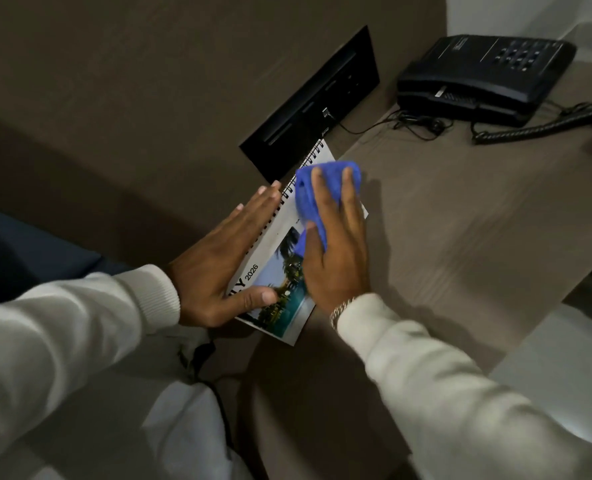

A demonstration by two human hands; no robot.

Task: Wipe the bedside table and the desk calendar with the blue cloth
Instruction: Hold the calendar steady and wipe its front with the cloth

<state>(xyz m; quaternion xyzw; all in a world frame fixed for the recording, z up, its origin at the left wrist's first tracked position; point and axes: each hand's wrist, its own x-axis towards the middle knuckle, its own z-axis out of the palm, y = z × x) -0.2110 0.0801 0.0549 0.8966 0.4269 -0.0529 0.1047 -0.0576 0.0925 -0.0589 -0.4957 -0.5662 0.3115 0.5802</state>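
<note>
The desk calendar sits at the near-left end of the bedside table, left hand flat against its spiral edge, thumb on the page, probably to stop it sliding while the right hand presses the blue cloth flat-fingered onto it.

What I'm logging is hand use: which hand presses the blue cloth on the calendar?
The right hand, pressing the blue cloth onto the calendar; the left hand holds no cloth, only steadying its edge.
</note>
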